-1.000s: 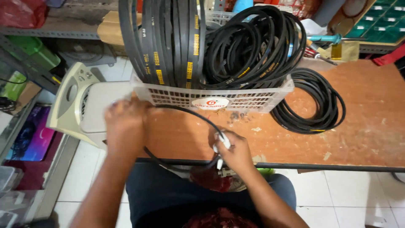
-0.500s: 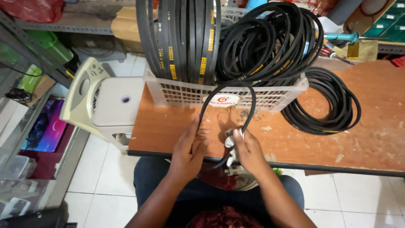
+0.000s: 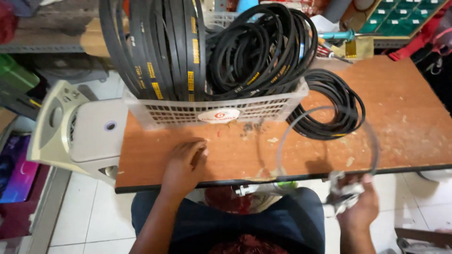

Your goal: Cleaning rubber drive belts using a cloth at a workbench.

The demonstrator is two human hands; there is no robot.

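My right hand [image 3: 360,207] is off the table's front right edge, closed on a rag and a thin black belt [image 3: 325,141]. The belt is motion-blurred into a loop rising over the table. My left hand [image 3: 184,164] rests on the orange-brown table [image 3: 405,117] near its front edge, fingers curled, holding nothing. A white plastic basket [image 3: 216,110] behind the hands holds several black rubber belts, some upright [image 3: 160,47], some coiled [image 3: 261,49].
A coil of black belts [image 3: 336,106] lies on the table right of the basket. A beige plastic fan housing [image 3: 80,131] stands at the table's left end. Shelves with clutter and tools run along the back. White tiled floor lies below.
My right hand swung the thin belt from in front of the basket to the right and off the table edge. My left hand let go of it and dropped onto the table.
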